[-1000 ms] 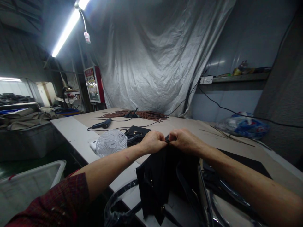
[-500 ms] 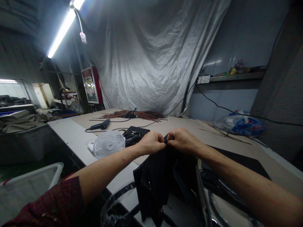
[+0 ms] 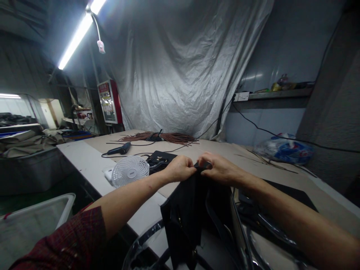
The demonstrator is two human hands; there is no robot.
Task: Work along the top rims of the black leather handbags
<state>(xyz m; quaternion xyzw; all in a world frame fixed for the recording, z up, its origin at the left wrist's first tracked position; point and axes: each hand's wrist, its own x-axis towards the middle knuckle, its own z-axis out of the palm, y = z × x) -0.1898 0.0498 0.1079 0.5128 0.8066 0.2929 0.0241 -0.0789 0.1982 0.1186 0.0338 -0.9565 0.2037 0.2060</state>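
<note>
A black handbag [image 3: 191,213] stands upright at the near edge of the worktable [image 3: 90,165], its straps and gold fittings hanging low. My left hand [image 3: 180,168] is closed in a pinch on the bag's top edge. My right hand [image 3: 218,167] grips the same top edge from the other side, fingers curled, a small dark piece of the bag showing between thumb and fingers. The two hands almost touch above the bag's opening.
A small white desk fan [image 3: 131,170] sits left of my hands, with another black bag [image 3: 160,157] behind it. Farther back lie a black handheld tool [image 3: 118,150] with its cable and a bundle of brown cords [image 3: 163,137]. A blue plastic bag [image 3: 284,148] lies right; a white bin [image 3: 33,221] stands lower left.
My hands stay pinched on the bag's top edge; the right hand has shifted slightly right, opening a small gap that shows a dark piece of the bag between the hands.
</note>
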